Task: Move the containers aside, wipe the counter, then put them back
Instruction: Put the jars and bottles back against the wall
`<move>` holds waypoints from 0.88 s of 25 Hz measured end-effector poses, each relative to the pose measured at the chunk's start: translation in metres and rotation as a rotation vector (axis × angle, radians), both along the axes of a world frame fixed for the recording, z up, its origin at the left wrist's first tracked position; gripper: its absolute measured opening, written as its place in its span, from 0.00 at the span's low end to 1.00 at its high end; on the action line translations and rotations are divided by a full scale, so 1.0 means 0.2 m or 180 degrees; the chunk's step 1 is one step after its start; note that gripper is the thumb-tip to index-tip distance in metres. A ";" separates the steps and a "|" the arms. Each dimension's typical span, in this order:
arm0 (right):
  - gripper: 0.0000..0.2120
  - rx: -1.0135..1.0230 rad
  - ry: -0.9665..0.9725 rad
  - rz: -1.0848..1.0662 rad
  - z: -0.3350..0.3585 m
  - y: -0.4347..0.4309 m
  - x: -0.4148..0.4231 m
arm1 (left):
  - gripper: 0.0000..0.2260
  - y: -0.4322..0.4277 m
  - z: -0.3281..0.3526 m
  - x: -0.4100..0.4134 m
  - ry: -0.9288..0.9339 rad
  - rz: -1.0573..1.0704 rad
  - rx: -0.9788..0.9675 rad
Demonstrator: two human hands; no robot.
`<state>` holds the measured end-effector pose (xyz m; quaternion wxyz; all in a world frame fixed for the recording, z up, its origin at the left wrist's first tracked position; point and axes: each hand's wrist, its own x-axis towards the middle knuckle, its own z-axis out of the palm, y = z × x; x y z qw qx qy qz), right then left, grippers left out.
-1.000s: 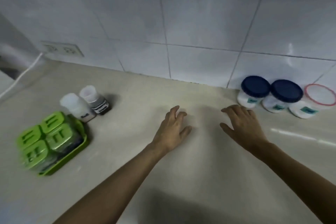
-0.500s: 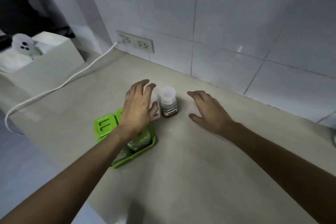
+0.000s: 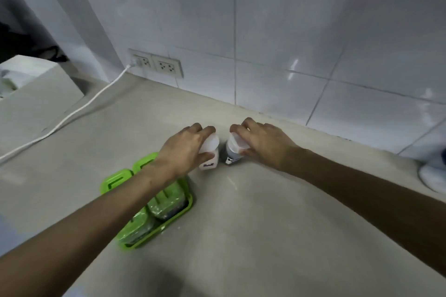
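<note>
Since half a second earlier, both hands have closed in: 2 small shakers are now gripped, 1 in each hand, where before only the left hand was near them and the right hand was spread flat above the counter [image 3: 241, 212]. This is judged to be the start of the clearing step or of the return; which of the 2 cannot be told from the frame, and no cloth is seen.

From the left, 1 white cable [image 3: 72, 116] is trailed across the counter to 1 double wall socket [image 3: 155, 63]. 1 green tray [image 3: 169, 220] is seen at the lower left, partly covered by the left forearm; 4 green-lidded boxes [image 3: 166, 202] appear to be held in it, though the count is partly hidden.

Just beyond the tray, the left hand [image 3: 184, 150] is wrapped round the salt shaker [image 3: 210, 157], its fingers curled over the white cap and its thumb pressed on the label side. Just beside it, apart by a narrow gap, the dark shaker [image 3: 231, 155] is clasped at the cap by the curled fingers of the right hand [image 3: 263, 144]. Both shakers are tilted slightly towards each other; whether they are lifted off the counter cannot be told.

At the far right edge, 1 white jar [image 3: 434, 173] is partly seen.
</note>
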<state>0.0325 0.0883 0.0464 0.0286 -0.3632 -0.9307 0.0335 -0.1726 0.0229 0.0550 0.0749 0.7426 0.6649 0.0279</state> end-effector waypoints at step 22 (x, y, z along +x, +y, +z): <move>0.22 0.0783 -0.0400 -0.2226 -0.12 0.17 1.82 | 0.26 0.74 -0.10 1.93 -0.0642 -0.1139 -0.0088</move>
